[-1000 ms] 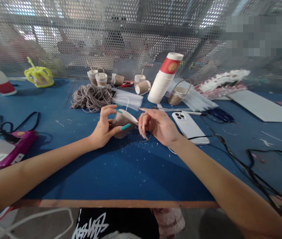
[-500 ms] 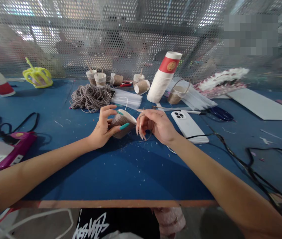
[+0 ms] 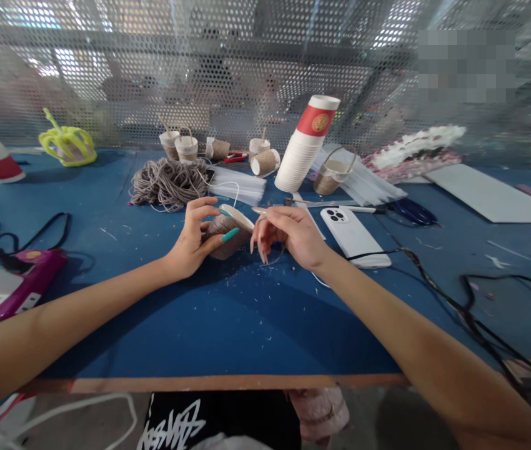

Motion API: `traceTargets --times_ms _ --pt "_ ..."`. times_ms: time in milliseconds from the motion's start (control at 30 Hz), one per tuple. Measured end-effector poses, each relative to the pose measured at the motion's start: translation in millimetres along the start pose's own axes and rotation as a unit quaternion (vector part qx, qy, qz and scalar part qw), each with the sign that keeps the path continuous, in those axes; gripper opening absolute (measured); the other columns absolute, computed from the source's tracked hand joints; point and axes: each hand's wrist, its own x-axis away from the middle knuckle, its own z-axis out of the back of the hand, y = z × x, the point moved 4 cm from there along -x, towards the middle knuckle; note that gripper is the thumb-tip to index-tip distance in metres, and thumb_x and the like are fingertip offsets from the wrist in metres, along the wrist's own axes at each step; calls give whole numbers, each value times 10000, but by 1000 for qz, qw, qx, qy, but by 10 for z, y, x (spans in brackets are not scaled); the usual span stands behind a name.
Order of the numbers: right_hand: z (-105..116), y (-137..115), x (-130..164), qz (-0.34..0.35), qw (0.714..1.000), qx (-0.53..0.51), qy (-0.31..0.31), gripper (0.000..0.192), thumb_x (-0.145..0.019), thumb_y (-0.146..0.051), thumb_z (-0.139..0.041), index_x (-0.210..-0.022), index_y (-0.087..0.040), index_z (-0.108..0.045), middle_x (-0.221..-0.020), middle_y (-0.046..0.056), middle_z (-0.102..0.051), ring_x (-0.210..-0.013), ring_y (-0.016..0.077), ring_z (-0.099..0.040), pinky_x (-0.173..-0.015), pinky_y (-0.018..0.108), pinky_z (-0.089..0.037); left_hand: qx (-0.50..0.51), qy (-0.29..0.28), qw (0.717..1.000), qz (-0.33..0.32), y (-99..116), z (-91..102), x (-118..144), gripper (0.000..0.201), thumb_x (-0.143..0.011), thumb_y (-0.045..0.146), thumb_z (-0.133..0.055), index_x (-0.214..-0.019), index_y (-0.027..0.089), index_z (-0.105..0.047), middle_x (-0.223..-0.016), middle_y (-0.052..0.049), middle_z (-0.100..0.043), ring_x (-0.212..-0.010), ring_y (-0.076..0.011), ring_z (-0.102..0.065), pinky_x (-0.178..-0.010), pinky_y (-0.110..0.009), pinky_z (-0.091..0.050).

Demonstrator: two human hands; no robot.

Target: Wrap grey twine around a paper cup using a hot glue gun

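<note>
At a blue table [image 3: 190, 337] before a perforated metal screen [image 3: 265, 56], we see two hands close together; the left hand [image 3: 189, 240] grasps a cord-wrapped cup [image 3: 222, 249] above the middle of the tabletop, thumb along its near side and fingers around its far side, tilting the white mouth toward the other hand, we judge, to bring the rim within reach and steady the wrapping; the right hand [image 3: 293, 236] is half curled just beside that rim, though we cannot tell whether its bunched fingers pinch anything.

Around them, we find a white board [image 3: 495, 194] flat at far right, well clear; a leaning stack of paper cups [image 3: 297, 153] rises beyond the right hand, likely limiting reach that way; a heap of grey cord [image 3: 167, 183] sits behind the left hand, probably handy there; a white phone [image 3: 357, 237] lies near the right wrist, perhaps crowding it, with a black cable [image 3: 434, 284] across its lower end; other wrapped cups [image 3: 268, 162] stand or lie at the back, seemingly out of the way; a white scrap [image 3: 498, 261] rests farther right.
</note>
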Motion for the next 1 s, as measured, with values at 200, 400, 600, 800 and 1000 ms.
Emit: traceTargets --times_ms 200,400,600,800,1000 --pt "8 -8 4 12 1000 3 -4 399 -851 -477 -654 -616 -155 -638 -642 31 -698 -457 86 -606 -427 198 -507 33 11 999 24 -61 -27 22 520 -904 292 -635 -1309 347 -313 -1337 -68 -369 -1186 -201 -524 -886 -350 -591" --pt "-9 -25 8 16 1000 20 -5 409 -855 -472 -654 -603 -150 -641 -655 35 -698 -460 83 -607 -425 192 -503 47 28 998 43 -65 -26 19 547 -879 325 -665 -1294 355 -310 -1300 -62 -386 -1223 -230 -485 -881 -374 -580" --pt "-7 -38 35 15 999 47 5 407 -856 -483 -647 -621 -149 -646 -676 37 -690 -467 80 -602 -444 207 -506 73 18 995 67 -46 -28 15 514 -886 324 -659 -1281 375 -334 -1293 -50 -380 -1096 -187 -546 -810 -328 -593" --pt "4 -38 42 26 995 96 8 417 -882 -491 -616 -643 -150 -628 -698 40 -692 -470 69 -589 -453 213 -491 69 25 995 66 -39 -16 4 501 -876 320 -669 -1266 337 -355 -1290 -63 -401 -1259 -239 -463 -915 -378 -569" --pt "-3 -70 52 45 990 133 25 459 -886 -513 -601 -596 -157 -619 -617 32 -665 -461 75 -580 -446 217 -470 71 28 994 73 -47 -14 3 472 -878 342 -666 -1246 335 -369 -1274 -58 -413 -1274 -247 -433 -921 -386 -560"
